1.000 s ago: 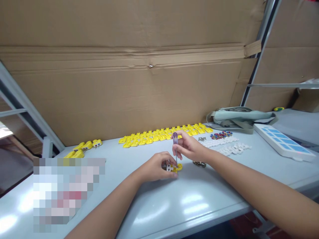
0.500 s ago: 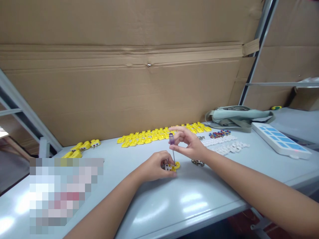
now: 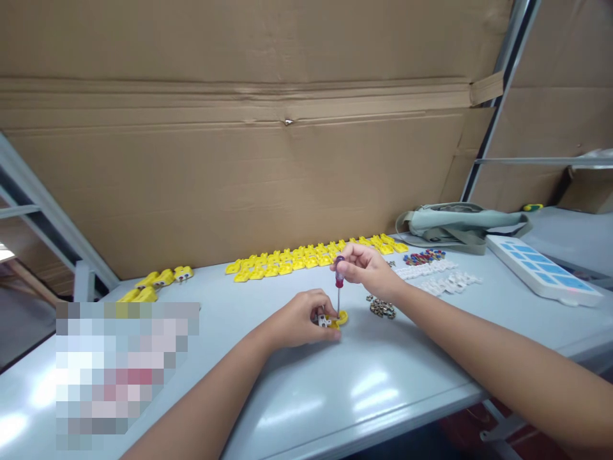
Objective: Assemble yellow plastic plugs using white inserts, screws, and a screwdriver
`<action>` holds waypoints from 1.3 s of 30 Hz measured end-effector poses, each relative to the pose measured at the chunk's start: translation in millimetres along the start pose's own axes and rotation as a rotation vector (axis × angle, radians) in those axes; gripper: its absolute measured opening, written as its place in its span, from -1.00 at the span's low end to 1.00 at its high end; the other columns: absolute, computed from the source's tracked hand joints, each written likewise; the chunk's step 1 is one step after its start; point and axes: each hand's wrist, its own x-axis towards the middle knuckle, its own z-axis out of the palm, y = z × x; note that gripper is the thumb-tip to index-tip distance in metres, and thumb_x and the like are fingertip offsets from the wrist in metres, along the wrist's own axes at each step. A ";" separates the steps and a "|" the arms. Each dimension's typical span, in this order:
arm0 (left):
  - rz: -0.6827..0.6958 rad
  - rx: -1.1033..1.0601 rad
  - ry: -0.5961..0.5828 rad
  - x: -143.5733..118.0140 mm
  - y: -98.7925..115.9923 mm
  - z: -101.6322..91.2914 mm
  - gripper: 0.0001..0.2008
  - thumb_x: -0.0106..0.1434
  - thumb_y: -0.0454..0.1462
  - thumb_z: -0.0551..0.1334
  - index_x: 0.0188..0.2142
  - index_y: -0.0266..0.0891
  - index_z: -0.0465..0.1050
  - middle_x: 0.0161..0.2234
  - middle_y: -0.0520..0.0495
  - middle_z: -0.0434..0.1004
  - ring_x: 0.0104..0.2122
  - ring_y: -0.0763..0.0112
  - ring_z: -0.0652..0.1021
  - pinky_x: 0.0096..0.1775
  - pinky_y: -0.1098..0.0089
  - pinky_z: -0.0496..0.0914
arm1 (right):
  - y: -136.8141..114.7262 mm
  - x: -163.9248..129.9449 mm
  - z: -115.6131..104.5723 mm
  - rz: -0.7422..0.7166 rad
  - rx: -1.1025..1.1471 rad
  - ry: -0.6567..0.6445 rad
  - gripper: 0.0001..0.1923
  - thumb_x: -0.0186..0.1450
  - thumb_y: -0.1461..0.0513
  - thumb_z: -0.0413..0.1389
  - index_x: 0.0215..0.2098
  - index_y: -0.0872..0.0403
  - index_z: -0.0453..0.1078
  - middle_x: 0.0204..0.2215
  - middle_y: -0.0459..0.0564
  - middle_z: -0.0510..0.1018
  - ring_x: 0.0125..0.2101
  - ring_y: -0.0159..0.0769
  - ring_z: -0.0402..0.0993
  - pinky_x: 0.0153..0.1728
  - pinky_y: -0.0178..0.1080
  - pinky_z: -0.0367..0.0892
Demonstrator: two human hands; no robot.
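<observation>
Where the left hand [image 3: 299, 322] covers the yellow part [image 3: 339, 319], its shape is hidden.

There is one view only, from the camera on my head, looking forward and down across the pale grey tabletop [image 3: 393, 383]. My forearms enter from the near edge, close to the lens. The far side ends at a brown corrugated cardboard wall [image 3: 239, 160], with metal shelf posts [image 3: 498, 89] at right.
</observation>
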 end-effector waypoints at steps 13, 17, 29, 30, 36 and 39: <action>-0.003 -0.002 0.002 0.0 1.5 -0.2 -0.73 0.01 -0.11 0.30 -0.35 -0.23 0.44 -0.33 -0.04 0.42 -0.40 0.42 0.34 -0.35 0.41 0.25 | 7.3 -4.0 -1.3 0.066 0.242 -0.175 -0.70 0.13 0.13 0.19 -0.37 0.05 0.15 -0.56 -0.23 0.35 -0.75 -0.65 -0.05 -0.77 -0.48 -0.07; -0.032 -0.006 -0.001 -0.4 3.2 -0.8 -0.73 0.00 -0.12 0.30 -0.34 -0.23 0.45 -0.33 -0.05 0.42 -0.39 0.40 0.35 -0.34 0.40 0.26 | 5.9 -2.5 -7.5 0.107 0.129 -0.205 -0.74 0.21 0.07 0.09 -0.36 0.10 0.24 -0.50 -0.15 0.37 -0.73 -0.66 -0.03 -0.75 -0.45 -0.08; -0.022 0.009 0.016 -1.5 4.7 0.3 -0.78 0.01 -0.18 0.27 -0.36 -0.25 0.41 -0.33 -0.04 0.40 -0.43 0.46 0.32 -0.38 0.42 0.24 | 15.0 -2.1 -3.4 0.119 0.246 -0.219 -0.75 0.17 0.17 0.16 -0.38 0.08 0.14 -0.44 -0.14 0.41 -0.69 -0.63 0.09 -0.67 -0.42 0.03; -0.022 0.005 0.019 -1.7 5.1 0.4 -0.78 0.01 -0.19 0.27 -0.36 -0.25 0.41 -0.33 -0.04 0.40 -0.44 0.46 0.33 -0.39 0.42 0.25 | 15.9 -1.7 -3.8 0.118 0.234 -0.229 -0.78 0.21 0.14 0.11 -0.36 0.09 0.17 -0.41 -0.11 0.41 -0.68 -0.63 0.11 -0.66 -0.41 0.05; -0.002 0.018 0.035 -2.7 7.3 1.2 -0.85 0.00 -0.28 0.22 -0.38 -0.26 0.39 -0.35 -0.05 0.42 -0.43 0.44 0.38 -0.37 0.40 0.29 | 18.7 -1.5 -4.4 0.169 0.235 -0.339 -0.66 0.26 0.02 0.00 -0.16 0.10 0.22 -0.45 -0.12 0.35 -0.66 -0.58 0.16 -0.64 -0.38 0.12; 0.032 0.008 0.038 -3.0 8.0 1.0 -0.86 -0.01 -0.32 0.21 -0.39 -0.25 0.37 -0.27 -0.09 0.43 -0.36 0.39 0.41 -0.32 0.37 0.32 | 20.8 -2.5 -4.6 0.130 0.138 -0.330 -0.70 0.15 0.12 0.18 -0.31 0.10 0.19 -0.50 -0.16 0.37 -0.66 -0.60 0.18 -0.64 -0.41 0.11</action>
